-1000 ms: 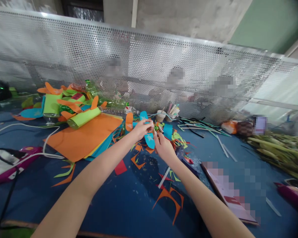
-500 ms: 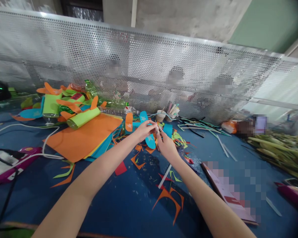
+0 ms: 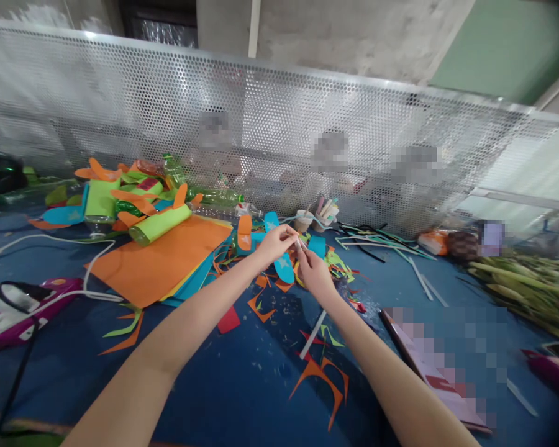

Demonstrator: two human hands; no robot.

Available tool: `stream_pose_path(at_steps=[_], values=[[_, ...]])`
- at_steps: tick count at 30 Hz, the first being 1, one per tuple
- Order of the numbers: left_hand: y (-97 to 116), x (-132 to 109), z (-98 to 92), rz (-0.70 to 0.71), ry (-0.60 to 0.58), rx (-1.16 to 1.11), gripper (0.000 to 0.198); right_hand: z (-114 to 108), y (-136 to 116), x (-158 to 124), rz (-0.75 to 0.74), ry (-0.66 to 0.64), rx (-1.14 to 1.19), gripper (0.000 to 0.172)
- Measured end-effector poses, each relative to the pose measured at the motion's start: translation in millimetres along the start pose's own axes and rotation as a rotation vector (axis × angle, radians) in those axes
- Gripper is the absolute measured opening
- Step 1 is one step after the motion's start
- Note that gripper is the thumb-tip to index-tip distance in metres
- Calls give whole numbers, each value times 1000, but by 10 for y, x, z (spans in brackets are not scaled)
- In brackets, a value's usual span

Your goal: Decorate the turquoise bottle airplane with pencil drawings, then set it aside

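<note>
Over the middle of the table my left hand (image 3: 276, 243) and my right hand (image 3: 313, 272) meet at the fingertips. My right hand pinches a small white piece (image 3: 299, 244), whose kind I cannot make out. The left fingers are closed against its upper end, and a speck of orange shows there; what they hold is hidden. Just behind and below the hands lies a blue paper shape with a star (image 3: 285, 268). Another blue starred shape (image 3: 271, 221) and an orange starred one (image 3: 245, 232) stand beyond my left hand, near a bottle.
Orange paper sheets (image 3: 153, 264) and paper-wrapped bottles (image 3: 162, 225) lie left. A magenta tool with a cord (image 3: 41, 310) sits at far left. Paper scraps (image 3: 323, 382) and a white stick (image 3: 313, 335) lie in front. A perforated metal screen (image 3: 279, 124) stands behind; people show through it.
The view has shifted slightly, moving everything a little right and down. Both hands stay together with fingertips pinched, and the left fingers have curled somewhat more.
</note>
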State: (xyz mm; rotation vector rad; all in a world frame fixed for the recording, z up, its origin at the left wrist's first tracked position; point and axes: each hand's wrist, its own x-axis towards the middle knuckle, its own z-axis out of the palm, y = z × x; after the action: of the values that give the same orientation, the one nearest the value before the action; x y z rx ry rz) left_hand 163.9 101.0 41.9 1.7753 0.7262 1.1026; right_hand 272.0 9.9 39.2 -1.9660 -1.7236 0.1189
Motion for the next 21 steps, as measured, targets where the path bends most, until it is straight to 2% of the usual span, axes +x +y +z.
stream_pose_path(at_steps=[3, 6, 10, 16, 21], values=[[33, 18, -89, 37, 16, 302, 15, -60, 146, 48, 93, 91, -185, 37], [33, -39, -133, 51, 37, 593, 30, -71, 307, 70, 157, 149, -330, 43], [26, -133, -118, 25, 36, 897, 44, -33, 394, 36, 85, 140, -439, 33], [43, -119, -175, 39, -8, 1160, 39, -23, 304, -44, -70, 178, -552, 33], [50, -134, -230, 61, 0, 1262, 44, -15, 276, -49, -77, 140, -564, 35]])
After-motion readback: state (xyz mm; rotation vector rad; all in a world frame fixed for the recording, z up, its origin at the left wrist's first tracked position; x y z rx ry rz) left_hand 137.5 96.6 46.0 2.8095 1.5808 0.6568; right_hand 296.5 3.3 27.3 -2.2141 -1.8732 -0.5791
